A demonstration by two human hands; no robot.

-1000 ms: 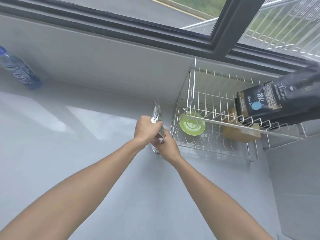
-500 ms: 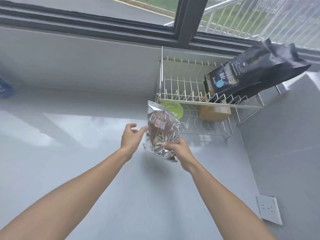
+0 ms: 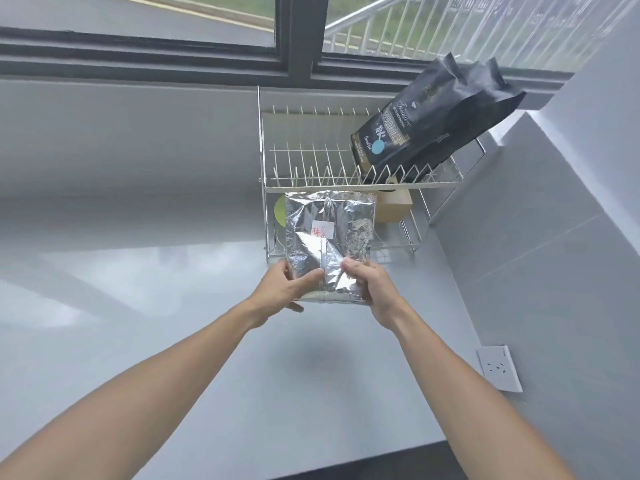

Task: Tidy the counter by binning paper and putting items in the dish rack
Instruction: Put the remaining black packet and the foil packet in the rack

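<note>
A crinkled silver foil bag (image 3: 329, 237) with a small white label in red print is held upright above the grey counter, just in front of the two-tier wire dish rack (image 3: 311, 183). My left hand (image 3: 284, 289) grips its lower left corner and my right hand (image 3: 367, 285) its lower right corner. A black coffee bag (image 3: 429, 123) leans on the rack's upper tier at the right. On the lower tier, a green plate (image 3: 278, 211) and a tan box (image 3: 394, 206) are partly hidden behind the foil bag.
The grey counter (image 3: 156, 306) stretches left and toward me. A grey wall with a white socket (image 3: 498, 367) bounds the right side. A dark-framed window (image 3: 298, 39) runs along the back above the ledge.
The foil bag has turned to face me and risen in front of the rack. My left hand, open half a second ago, now grips it again. The view has shifted right.
</note>
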